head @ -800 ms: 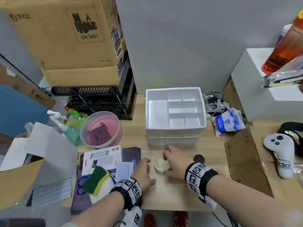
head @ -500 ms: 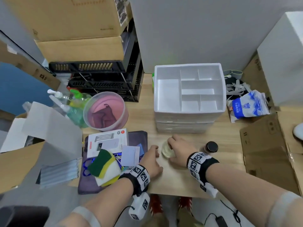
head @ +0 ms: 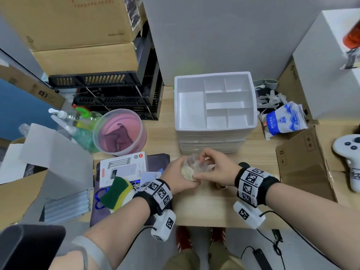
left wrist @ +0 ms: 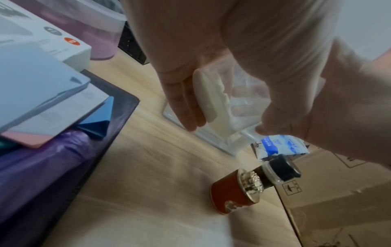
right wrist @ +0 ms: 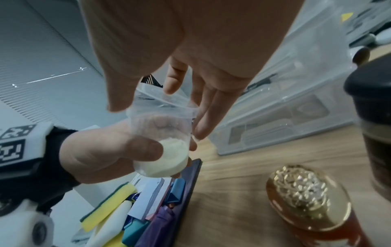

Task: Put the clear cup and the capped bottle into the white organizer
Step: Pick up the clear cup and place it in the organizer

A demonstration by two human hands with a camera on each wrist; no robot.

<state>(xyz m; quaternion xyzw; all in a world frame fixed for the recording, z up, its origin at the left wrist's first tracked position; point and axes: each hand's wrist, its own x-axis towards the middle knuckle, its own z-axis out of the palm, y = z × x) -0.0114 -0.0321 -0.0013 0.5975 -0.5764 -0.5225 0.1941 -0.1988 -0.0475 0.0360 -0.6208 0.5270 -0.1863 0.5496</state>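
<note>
The clear cup (head: 191, 167) has a pale, creamy bottom and hangs tilted just above the table, in front of the white organizer (head: 214, 128). My left hand (head: 180, 173) grips its bottom, with the thumb across the pale base (right wrist: 169, 155). My right hand (head: 211, 167) pinches the cup's rim (right wrist: 165, 102) from above. The capped bottle (left wrist: 280, 172), brown with a black cap, stands on the table to the right of my hands. In the head view my right wrist hides all but its cap (head: 242, 164). The organizer's compartments hold nothing.
A red round box with a gold top (left wrist: 234, 192) sits beside the bottle. A pink-lined tub (head: 119, 131), a white carton (head: 123, 168) and a sponge (head: 115, 192) lie to the left. A blue-and-white pouch (head: 284, 121), a cardboard flap (head: 303, 162) and a white controller (head: 348, 158) lie to the right.
The cup stood on the table under my right hand; now it is lifted. My left hand moved off the table and took hold of the cup's bottom.
</note>
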